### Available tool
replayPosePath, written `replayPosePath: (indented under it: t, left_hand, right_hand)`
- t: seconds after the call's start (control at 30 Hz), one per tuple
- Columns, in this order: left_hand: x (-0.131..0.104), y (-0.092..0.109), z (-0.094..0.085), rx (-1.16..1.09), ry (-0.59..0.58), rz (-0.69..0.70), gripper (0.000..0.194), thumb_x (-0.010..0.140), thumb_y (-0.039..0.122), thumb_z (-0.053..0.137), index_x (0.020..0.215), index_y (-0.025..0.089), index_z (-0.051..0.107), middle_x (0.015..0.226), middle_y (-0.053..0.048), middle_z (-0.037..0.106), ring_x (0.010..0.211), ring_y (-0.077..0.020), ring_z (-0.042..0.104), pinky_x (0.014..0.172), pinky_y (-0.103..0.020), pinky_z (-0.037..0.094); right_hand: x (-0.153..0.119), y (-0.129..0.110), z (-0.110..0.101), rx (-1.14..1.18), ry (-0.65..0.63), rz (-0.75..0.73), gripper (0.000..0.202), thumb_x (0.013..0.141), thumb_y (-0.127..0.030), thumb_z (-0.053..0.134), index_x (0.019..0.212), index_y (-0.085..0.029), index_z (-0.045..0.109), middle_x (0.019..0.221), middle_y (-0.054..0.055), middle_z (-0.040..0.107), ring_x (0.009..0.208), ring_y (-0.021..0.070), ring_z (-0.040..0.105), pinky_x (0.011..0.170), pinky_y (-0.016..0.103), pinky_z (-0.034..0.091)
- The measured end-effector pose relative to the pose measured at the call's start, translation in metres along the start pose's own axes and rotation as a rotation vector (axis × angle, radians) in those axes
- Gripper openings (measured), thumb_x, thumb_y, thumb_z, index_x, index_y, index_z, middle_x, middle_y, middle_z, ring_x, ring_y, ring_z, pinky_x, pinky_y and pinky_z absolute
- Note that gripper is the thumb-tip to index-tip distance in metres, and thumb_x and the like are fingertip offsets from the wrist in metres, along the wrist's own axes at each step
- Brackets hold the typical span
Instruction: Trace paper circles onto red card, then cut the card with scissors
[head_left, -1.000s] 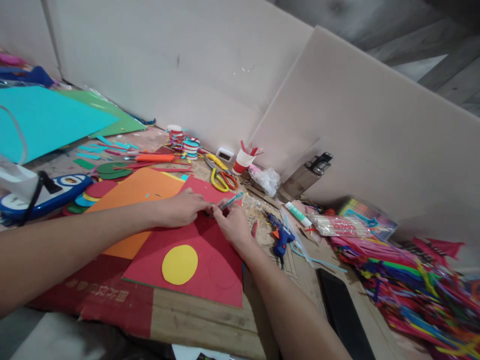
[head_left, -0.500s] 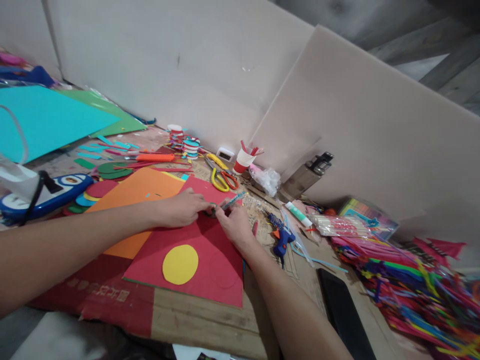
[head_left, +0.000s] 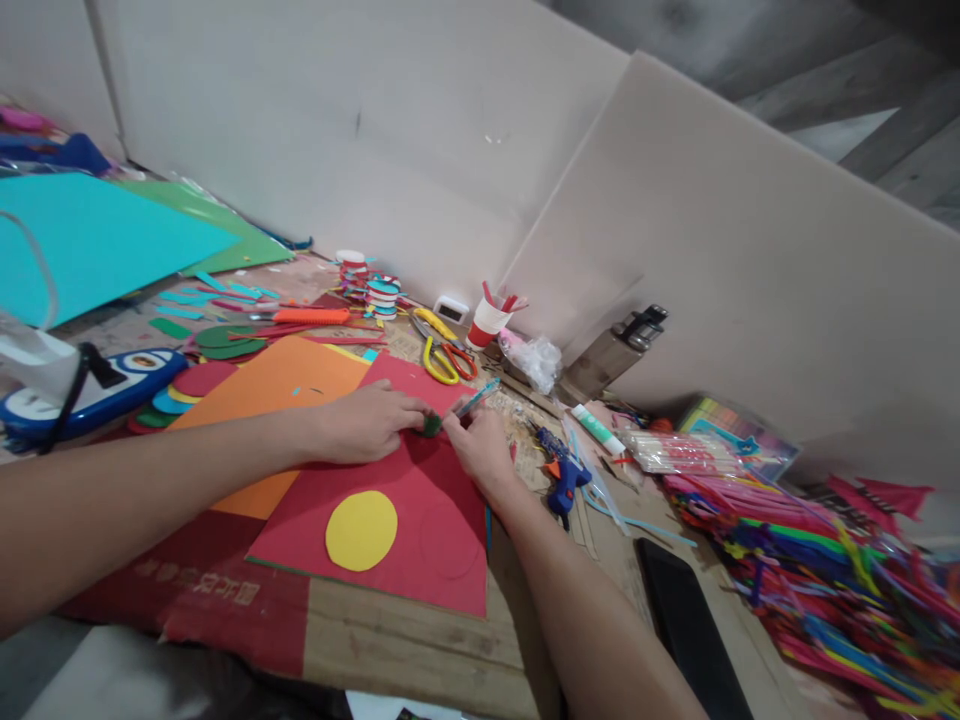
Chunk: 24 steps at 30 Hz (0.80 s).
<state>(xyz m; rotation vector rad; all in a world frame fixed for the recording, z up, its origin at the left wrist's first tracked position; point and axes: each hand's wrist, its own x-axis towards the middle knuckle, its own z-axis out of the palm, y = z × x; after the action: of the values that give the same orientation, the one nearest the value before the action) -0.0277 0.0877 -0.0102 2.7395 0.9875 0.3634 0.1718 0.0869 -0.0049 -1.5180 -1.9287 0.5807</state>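
My right hand (head_left: 480,445) is closed around a pen with a clear bluish barrel (head_left: 480,397), which slants up to the right; its tip is hidden by the fingers. Under the fingertips of my left hand (head_left: 367,422) a small dark green round object (head_left: 431,425) is held against the red sheet (head_left: 427,490); its exact kind is unclear. A yellow paper circle (head_left: 361,530) lies nearer to me on the same sheet, beside a faint circle outline drawn on the red. An orange sheet (head_left: 255,400) reaches out from under the red one.
Behind the sheets lie yellow-handled pliers (head_left: 439,362) and a paper cup with red sticks (head_left: 489,325). A blue glue gun (head_left: 564,482), glue stick (head_left: 596,428) and black phone (head_left: 690,620) are at the right. An orange cutter (head_left: 311,316) and paper discs (head_left: 202,380) lie left.
My right hand and the pen have shifted slightly right, away from my left fingertips. More of the green object now shows between the hands.
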Motion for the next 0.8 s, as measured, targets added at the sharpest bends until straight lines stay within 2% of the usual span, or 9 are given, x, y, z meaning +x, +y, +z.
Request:
replayPosePath:
  t: [0.07,0.17,0.23,0.33,0.5,0.63,0.8]
  left_hand:
    - [-0.001,0.005,-0.002,0.038,-0.003,-0.005,0.045,0.082,0.007,0.044,0.119,0.023,0.065,0.124,-0.005,0.069,0.111,-0.0229,0.061,0.093,-0.037,0.039]
    - [-0.002,0.014,-0.006,0.113,-0.028,-0.017,0.031,0.087,0.014,0.046,0.109,0.018,0.067,0.109,-0.007,0.072,0.096,-0.024,0.064,0.088,-0.039,0.04]
    - [-0.003,0.019,-0.007,0.146,-0.024,0.001,0.027,0.089,0.019,0.048,0.109,0.017,0.066,0.109,-0.008,0.072,0.093,-0.0245,0.064,0.088,-0.041,0.039]
    - [-0.005,0.022,-0.004,0.162,0.001,0.034,0.028,0.091,0.024,0.049,0.114,0.018,0.065,0.118,-0.007,0.07,0.098,-0.0246,0.064,0.089,-0.043,0.036]
    - [-0.01,0.023,0.003,0.14,0.058,0.015,0.029,0.093,0.03,0.05,0.116,0.019,0.065,0.127,-0.007,0.068,0.119,-0.0259,0.058,0.092,-0.044,0.032]
    - [-0.013,0.023,0.007,0.132,0.036,-0.025,0.035,0.095,0.035,0.05,0.122,0.017,0.064,0.13,-0.009,0.066,0.118,-0.0266,0.059,0.093,-0.044,0.033]
    - [-0.016,0.024,0.012,0.176,0.06,-0.011,0.051,0.097,0.051,0.044,0.127,0.014,0.062,0.132,-0.014,0.064,0.12,-0.0294,0.058,0.098,-0.046,0.031]
  right_hand:
    - [0.0,-0.003,-0.003,0.019,0.021,0.019,0.021,0.075,-0.025,0.048,0.055,-0.02,0.044,0.049,-0.004,0.04,0.048,0.01,0.038,0.049,0.024,0.025]
    - [0.001,-0.007,-0.008,0.042,0.059,0.031,0.024,0.075,-0.027,0.047,0.053,-0.021,0.04,0.049,-0.005,0.038,0.048,0.0098,0.035,0.05,0.025,0.024]
    - [0.001,-0.009,-0.011,0.065,0.077,0.031,0.026,0.077,-0.03,0.047,0.054,-0.021,0.041,0.05,-0.005,0.039,0.049,0.01,0.036,0.051,0.025,0.025]
    - [0.003,-0.008,-0.011,0.07,0.094,0.047,0.029,0.08,-0.035,0.046,0.055,-0.02,0.043,0.051,-0.004,0.042,0.05,0.0107,0.038,0.052,0.025,0.027]
    - [0.01,-0.007,-0.006,-0.032,0.119,0.04,0.034,0.082,-0.036,0.047,0.052,-0.021,0.043,0.051,-0.002,0.045,0.05,0.0118,0.04,0.053,0.026,0.027]
    - [0.017,-0.007,-0.001,-0.121,0.097,0.041,0.038,0.084,-0.035,0.048,0.049,-0.021,0.041,0.049,-0.001,0.047,0.048,0.0116,0.039,0.051,0.027,0.027]
    - [0.023,-0.006,0.006,-0.147,0.08,-0.006,0.033,0.086,-0.032,0.049,0.055,-0.02,0.049,0.054,0.0,0.055,0.051,0.0128,0.046,0.054,0.026,0.031]
